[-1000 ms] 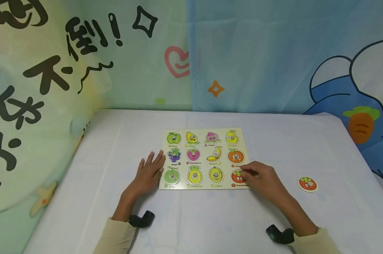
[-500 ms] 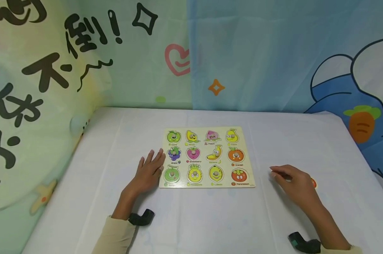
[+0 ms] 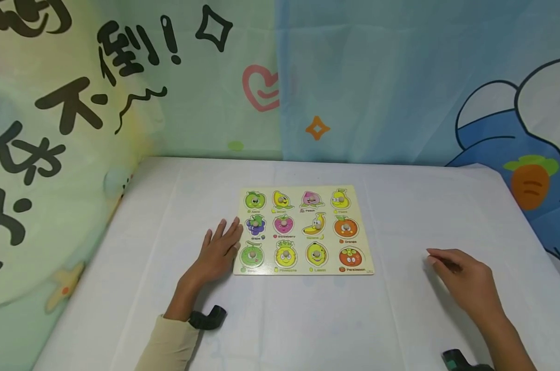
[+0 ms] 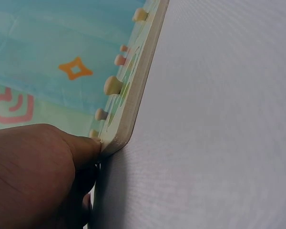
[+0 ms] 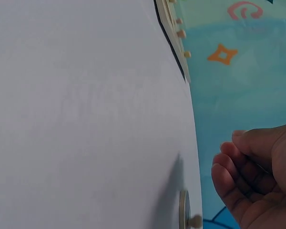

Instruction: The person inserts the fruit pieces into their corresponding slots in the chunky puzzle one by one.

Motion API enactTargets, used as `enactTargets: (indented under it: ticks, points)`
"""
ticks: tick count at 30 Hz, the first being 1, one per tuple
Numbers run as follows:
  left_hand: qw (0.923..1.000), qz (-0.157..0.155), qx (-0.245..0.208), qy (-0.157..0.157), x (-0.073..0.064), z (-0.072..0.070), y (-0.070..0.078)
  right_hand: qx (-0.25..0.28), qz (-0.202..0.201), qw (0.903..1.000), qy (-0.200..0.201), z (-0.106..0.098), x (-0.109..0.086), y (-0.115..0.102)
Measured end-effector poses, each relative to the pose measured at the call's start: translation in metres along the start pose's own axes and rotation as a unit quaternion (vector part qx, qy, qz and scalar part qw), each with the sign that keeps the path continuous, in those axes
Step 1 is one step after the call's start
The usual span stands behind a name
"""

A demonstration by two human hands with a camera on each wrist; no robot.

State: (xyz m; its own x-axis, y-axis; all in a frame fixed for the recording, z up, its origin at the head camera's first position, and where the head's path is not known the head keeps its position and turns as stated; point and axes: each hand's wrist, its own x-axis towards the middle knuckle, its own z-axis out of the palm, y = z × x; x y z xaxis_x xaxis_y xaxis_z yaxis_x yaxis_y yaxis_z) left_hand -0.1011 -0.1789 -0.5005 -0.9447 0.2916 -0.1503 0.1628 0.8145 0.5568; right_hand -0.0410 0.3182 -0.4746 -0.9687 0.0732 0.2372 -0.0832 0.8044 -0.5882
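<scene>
A wooden fruit puzzle board point(image 3: 369, 265) lies flat on the white-covered table, showing rows of fruit pictures with small knobs. My left hand point(image 3: 218, 253) rests at its left edge with fingers spread. In the left wrist view the thumb point(image 4: 86, 147) touches the board's near corner. To the right of the board my right hand point(image 3: 467, 281) hovers over the table, fingers loosely bent and holding nothing. A round, knobbed puzzle piece point(image 5: 182, 210) appears edge-on near that hand in the right wrist view. From the head view, this piece is hidden behind the hand.
The white tablecloth point(image 3: 308, 324) reaches back to a printed cloth backdrop point(image 3: 377, 77). Round wooden knobs point(image 4: 113, 86) stick up from the board. A black wrist device point(image 3: 208, 318) sits on the left wrist, and another is partly visible at the right wrist point(image 3: 465, 360).
My right hand has left the board's lower right corner and moved right, now covering the loose red piece in the head view. The left hand has stayed at the board's left edge.
</scene>
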Motion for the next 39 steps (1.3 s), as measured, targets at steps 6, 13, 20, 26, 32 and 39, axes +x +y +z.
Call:
enactTargets:
  ticks: [6, 13, 20, 26, 32, 39]
  points:
    - [1.0, 0.001, 0.0, 0.0, 0.0, 0.0, 0.001, -0.024, 0.074, 0.997, 0.0, -0.014, -0.006, 0.02]
    - [1.0, 0.002, 0.002, 0.0, 0.0, 0.0, 0.0, -0.059, 0.125, 0.9903, 0.001, -0.017, -0.008, 0.036]
    - [1.0, 0.001, 0.003, 0.001, -0.001, -0.001, 0.0, -0.076, 0.149, 0.9841, -0.058, -0.011, -0.004, 0.047]
    - [1.0, -0.001, 0.0, 0.001, -0.001, 0.0, 0.0, -0.091, 0.172, 0.9745, -0.112, -0.01, 0.005, 0.047]
    - [1.0, 0.002, 0.003, 0.0, 0.0, 0.002, -0.002, -0.113, 0.177, 0.9663, -0.149, -0.013, 0.015, 0.045]
    - [1.0, 0.005, 0.005, 0.001, 0.0, 0.0, -0.001, -0.112, 0.174, 0.9681, -0.142, -0.016, 0.015, 0.037]
